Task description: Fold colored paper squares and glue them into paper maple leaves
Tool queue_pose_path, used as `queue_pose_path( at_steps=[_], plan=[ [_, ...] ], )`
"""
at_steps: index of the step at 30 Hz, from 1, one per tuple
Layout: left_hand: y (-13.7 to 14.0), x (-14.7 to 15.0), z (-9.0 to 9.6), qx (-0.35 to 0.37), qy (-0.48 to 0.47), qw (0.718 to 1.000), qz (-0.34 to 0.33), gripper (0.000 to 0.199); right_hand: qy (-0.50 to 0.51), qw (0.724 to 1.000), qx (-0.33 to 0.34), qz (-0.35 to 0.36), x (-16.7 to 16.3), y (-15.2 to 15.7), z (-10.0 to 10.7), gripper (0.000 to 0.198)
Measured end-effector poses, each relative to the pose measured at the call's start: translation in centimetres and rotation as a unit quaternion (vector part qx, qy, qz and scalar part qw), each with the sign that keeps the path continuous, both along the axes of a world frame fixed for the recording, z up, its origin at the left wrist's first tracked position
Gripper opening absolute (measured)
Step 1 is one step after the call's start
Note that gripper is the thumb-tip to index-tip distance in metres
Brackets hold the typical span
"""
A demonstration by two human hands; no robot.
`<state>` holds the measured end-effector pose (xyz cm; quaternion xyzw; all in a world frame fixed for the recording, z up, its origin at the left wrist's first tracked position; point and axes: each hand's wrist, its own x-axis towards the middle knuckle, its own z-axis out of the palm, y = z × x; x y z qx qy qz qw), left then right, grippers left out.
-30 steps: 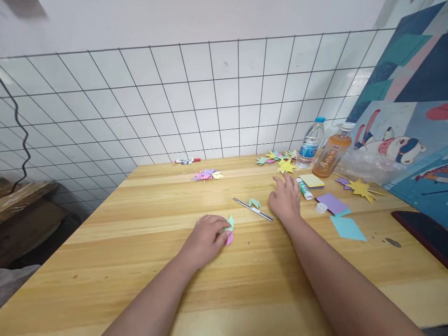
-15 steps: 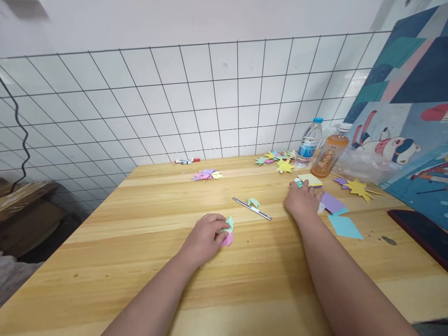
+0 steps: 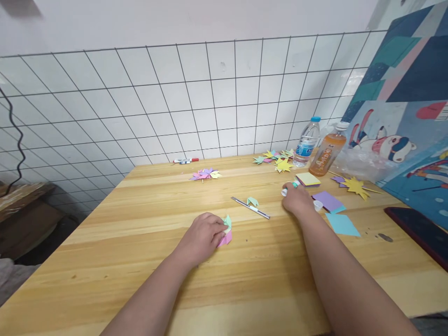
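My left hand [image 3: 203,237] rests at the table's middle, its fingers closed over a folded paper piece [image 3: 227,237], mint green at the top and pink below. Part of that piece is hidden under the fingers. Farther right, my right hand [image 3: 297,201] grips a white and green glue stick [image 3: 284,192], which lies low over the wood. Beside that wrist sits a small white cap [image 3: 318,205]. Between the hands lie a slim silver craft knife [image 3: 250,207] and a small folded green paper [image 3: 252,201].
Yellow squares [image 3: 308,179], purple paper [image 3: 328,201] and blue paper [image 3: 343,225] lie right of my right hand. Behind them stand a water bottle [image 3: 306,144] and an orange drink bottle [image 3: 325,154]. Paper stars [image 3: 206,174] and markers [image 3: 186,161] lie near the wall; a dark phone [image 3: 418,235] is rightmost.
My right hand has closed on the glue stick and drawn it slightly left, away from the yellow squares. The white cap shows more fully. My left hand stays on the folded paper.
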<state>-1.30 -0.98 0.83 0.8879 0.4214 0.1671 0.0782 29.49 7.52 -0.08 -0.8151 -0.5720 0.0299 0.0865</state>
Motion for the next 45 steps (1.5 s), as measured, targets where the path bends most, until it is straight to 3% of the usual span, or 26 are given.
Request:
queue_pose_path(
  at_steps=[6,9,11,13,17,19,24,32,45],
  plan=[
    [0.0,0.0,0.2,-0.026,-0.005,0.998,-0.053,0.026,-0.005,0.999,0.04,0.033,0.1,-0.2,0.9,0.025],
    [-0.3,0.3,0.4,-0.031,-0.009,0.998,-0.061,0.021,0.015,0.985,0.167,0.038,-0.8,-1.0,2.3,0.025],
    [-0.6,0.5,0.7,-0.03,-0.011,0.999,-0.038,0.019,0.072,0.961,0.261,0.06,-2.2,-2.0,3.0,0.031],
    [-0.9,0.6,0.9,-0.034,-0.006,0.999,-0.021,0.021,0.152,0.935,0.303,0.103,-4.2,-3.4,3.1,0.029],
    [-1.1,0.7,1.3,-0.059,-0.002,0.998,-0.03,0.026,0.269,0.892,0.208,0.297,-8.4,-5.7,2.3,0.02],
    [-1.0,0.7,1.4,-0.066,-0.007,0.997,-0.03,0.027,0.262,0.886,0.176,0.34,-9.7,-6.2,1.9,0.022],
    [-1.1,0.8,1.4,-0.075,-0.01,0.997,-0.025,0.027,0.189,0.901,0.172,0.352,-10.4,-6.2,1.5,0.023],
    [-1.3,0.9,1.1,-0.072,-0.01,0.997,-0.011,0.023,0.109,0.883,0.208,0.407,-11.2,-6.1,0.5,0.024],
    [-1.3,1.4,1.2,-0.069,-0.001,0.998,-0.003,0.023,0.088,0.897,0.197,0.386,-11.7,-5.6,0.2,0.025]
  ],
)
